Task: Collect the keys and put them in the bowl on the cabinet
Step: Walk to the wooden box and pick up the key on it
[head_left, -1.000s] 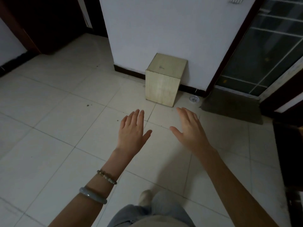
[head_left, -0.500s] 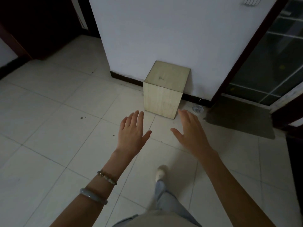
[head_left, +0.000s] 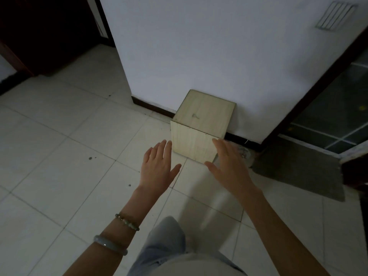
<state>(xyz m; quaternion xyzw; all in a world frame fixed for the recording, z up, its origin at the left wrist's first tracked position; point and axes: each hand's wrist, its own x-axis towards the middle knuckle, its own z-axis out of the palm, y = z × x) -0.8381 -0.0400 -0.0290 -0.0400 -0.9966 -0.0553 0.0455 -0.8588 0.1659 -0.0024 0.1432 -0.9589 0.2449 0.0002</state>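
Keys (head_left: 195, 116) — one small dull metal shape, too small to make out in detail — lie on the top face of a pale wooden cube cabinet (head_left: 192, 143) that stands on the tiled floor (head_left: 59, 148), its back edge against the white wall (head_left: 199, 46) and dark skirting. Open floor spreads to its left and front; a grey doormat (head_left: 298, 174) lies just right, before a dark-framed glass door (head_left: 328, 120). A small clear bowl (head_left: 244, 153) (partly hidden) sits on the floor beside the cabinet's right side. Both hands are empty, fingers spread flat: left hand (head_left: 158, 170) near the cabinet's front left corner, right hand (head_left: 229, 166) overlapping its front right corner. Two bracelets (head_left: 119, 236) circle the left wrist.
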